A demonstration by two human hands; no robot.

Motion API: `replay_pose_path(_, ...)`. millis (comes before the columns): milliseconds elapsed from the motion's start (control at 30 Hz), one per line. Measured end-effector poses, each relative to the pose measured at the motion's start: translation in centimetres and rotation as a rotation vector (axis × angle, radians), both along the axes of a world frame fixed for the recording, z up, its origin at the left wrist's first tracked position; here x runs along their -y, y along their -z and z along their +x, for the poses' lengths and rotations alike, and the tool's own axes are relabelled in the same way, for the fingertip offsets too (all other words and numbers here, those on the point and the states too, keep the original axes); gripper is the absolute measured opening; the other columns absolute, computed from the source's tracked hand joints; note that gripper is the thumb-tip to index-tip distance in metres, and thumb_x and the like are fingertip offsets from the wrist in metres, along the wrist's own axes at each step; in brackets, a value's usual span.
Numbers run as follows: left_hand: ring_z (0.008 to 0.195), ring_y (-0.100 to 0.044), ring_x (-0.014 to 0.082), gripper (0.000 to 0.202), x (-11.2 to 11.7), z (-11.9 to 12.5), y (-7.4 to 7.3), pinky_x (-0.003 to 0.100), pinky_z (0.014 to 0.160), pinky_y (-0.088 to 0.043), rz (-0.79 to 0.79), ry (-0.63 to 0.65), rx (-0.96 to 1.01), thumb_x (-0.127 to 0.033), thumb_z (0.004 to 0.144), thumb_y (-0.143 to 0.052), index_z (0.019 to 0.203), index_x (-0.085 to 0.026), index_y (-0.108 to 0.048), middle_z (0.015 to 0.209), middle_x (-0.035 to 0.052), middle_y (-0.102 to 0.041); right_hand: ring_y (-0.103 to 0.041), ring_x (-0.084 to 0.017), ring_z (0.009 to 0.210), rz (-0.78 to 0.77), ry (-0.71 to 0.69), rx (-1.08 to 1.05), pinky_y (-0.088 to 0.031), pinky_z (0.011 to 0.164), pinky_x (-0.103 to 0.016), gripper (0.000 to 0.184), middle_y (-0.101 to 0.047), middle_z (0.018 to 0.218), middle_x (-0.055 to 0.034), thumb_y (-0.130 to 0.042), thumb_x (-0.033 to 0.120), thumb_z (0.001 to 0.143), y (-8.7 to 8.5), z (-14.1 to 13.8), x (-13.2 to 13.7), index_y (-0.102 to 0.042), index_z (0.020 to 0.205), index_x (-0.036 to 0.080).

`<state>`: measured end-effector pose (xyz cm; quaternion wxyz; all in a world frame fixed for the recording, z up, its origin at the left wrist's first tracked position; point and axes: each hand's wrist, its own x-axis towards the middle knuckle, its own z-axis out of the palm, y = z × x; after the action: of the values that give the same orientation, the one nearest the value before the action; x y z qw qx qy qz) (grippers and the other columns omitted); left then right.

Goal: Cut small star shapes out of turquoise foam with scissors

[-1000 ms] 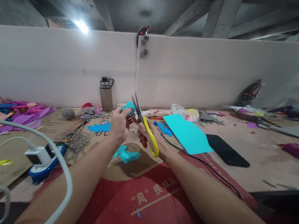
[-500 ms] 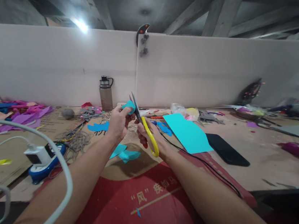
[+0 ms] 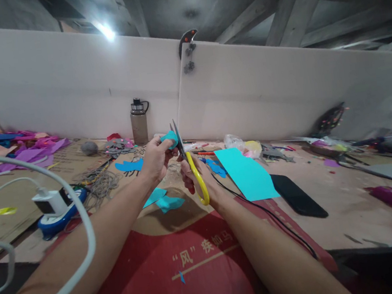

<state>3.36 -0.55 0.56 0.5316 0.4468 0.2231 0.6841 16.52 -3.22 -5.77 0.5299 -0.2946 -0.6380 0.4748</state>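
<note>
My left hand (image 3: 155, 160) is raised over the table and pinches a small piece of cyan paper (image 3: 169, 138). My right hand (image 3: 193, 178) grips yellow-handled scissors (image 3: 196, 180), blades pointing up and touching the paper's right edge. Beneath the hands lie cyan paper scraps (image 3: 167, 202) on a red and brown cardboard sheet (image 3: 195, 257). A full cyan sheet (image 3: 247, 174) lies just right of my right hand.
A black phone (image 3: 297, 195) lies right of the cyan sheet, with a thin black cable (image 3: 272, 216) beside my right forearm. A bottle (image 3: 138, 122) stands by the white back wall. A white charger (image 3: 51, 203) and thick white cable (image 3: 79, 218) sit left. Purple paper (image 3: 35, 150) is piled far left.
The scissors' blades have shifted slightly left against the cyan piece, and the paper has turned a little in my left fingers. Both hands stay in place.
</note>
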Motion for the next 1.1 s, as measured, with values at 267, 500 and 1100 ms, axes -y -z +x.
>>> replay_pose_path(267,0.055,-0.052,0.0084,0.017,0.0,-0.1,0.0,0.021,0.052,-0.042,0.013,0.013,-0.005,-0.012,0.068,-0.073,0.067,-0.016,-0.057,0.065,-0.0013,-0.056,-0.036,-0.006,0.048,-0.015,0.044,0.017,-0.039,0.042,-0.017,0.039,-0.045,0.072,0.0071,-0.069,0.057,0.088,0.1,0.0,-0.2,-0.056,0.107,0.025)
replay_pose_path(500,0.054,-0.053,0.0084,0.016,-0.2,-0.2,0.1,0.022,0.051,-0.043,0.033,0.013,-0.012,-0.012,0.067,-0.073,0.068,-0.016,-0.057,0.064,-0.0026,-0.055,-0.035,-0.007,0.047,-0.027,0.03,0.021,-0.036,0.041,-0.016,0.043,-0.04,0.065,0.0089,-0.072,0.06,0.085,-0.7,0.0,0.4,-0.054,0.103,0.026)
replay_pose_path(1100,0.052,-0.053,0.008,0.017,-0.3,0.0,0.2,0.021,0.05,-0.043,0.033,0.022,0.014,-0.013,0.066,-0.074,0.068,-0.016,-0.058,0.065,-0.0017,-0.058,-0.033,-0.006,0.042,-0.064,0.06,0.017,-0.033,0.039,-0.017,0.041,-0.039,0.058,0.0105,-0.07,0.06,0.086,-1.2,-0.1,1.0,-0.054,0.099,0.025)
